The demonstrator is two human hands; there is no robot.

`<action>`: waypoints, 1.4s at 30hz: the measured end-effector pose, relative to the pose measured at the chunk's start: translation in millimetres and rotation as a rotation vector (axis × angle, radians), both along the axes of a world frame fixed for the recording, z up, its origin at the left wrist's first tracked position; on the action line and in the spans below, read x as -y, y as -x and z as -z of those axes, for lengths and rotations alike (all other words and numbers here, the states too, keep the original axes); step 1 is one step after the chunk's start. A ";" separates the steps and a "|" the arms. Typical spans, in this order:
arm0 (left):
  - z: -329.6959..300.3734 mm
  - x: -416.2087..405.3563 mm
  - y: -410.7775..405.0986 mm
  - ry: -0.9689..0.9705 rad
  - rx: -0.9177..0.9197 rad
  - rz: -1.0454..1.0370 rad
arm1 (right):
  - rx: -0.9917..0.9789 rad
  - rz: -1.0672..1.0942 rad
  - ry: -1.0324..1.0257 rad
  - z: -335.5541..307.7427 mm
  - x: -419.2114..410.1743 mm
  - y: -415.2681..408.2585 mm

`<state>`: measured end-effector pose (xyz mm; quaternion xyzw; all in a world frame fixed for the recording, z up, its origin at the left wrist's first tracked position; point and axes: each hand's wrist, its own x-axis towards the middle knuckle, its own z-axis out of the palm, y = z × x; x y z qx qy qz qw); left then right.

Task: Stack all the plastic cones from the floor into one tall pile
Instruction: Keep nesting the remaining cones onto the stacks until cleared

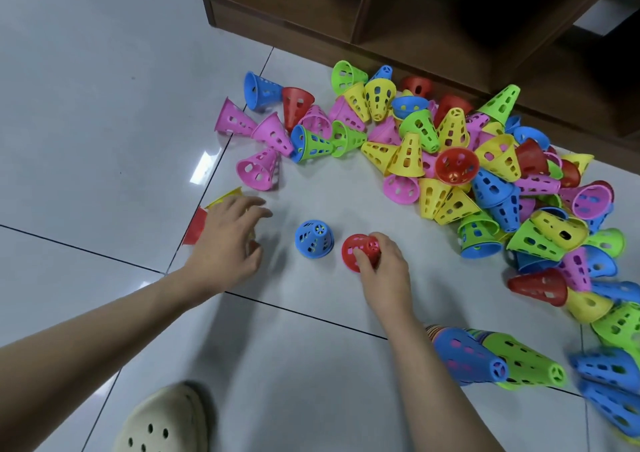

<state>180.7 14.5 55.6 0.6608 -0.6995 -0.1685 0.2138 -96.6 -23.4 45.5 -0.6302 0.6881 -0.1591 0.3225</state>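
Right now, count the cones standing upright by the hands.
2. A blue cone stands free between the hands; a red cone beside it is gripped by the right hand. The left hand partly hides two more, so their pose is unclear.

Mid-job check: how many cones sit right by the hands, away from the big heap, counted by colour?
Blue cone: 1, upright between the hands.
Red cones: 2, one gripped by the right hand, one partly under the left hand.
Yellow cone: 1, partly under the left hand.
Total: 4
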 end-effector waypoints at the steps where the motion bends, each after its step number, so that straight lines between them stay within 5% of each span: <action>1: -0.6 -1.7 -6.5 0.016 0.041 -0.030 | 0.006 0.002 0.000 0.3 -0.9 0.6; 7: 7.2 -2.0 -36.3 -0.159 -0.019 -0.258 | 0.043 0.090 0.155 -11.7 -14.7 -10.1; 13: 11.2 6.3 -36.4 -0.236 -0.121 -0.170 | 0.186 0.084 0.503 -32.8 -44.4 -41.1; 21: 10.4 12.0 -9.0 -0.272 -0.194 -0.128 | 0.206 -0.237 -0.042 10.8 -80.2 -92.6; 30: 6.5 26.9 -12.4 -0.314 -0.268 -0.157 | 0.033 -0.376 0.038 33.3 -53.7 -141.2; 42: 4.2 40.1 -22.7 -0.344 -0.303 -0.215 | 0.166 -0.229 0.050 34.4 -56.2 -118.7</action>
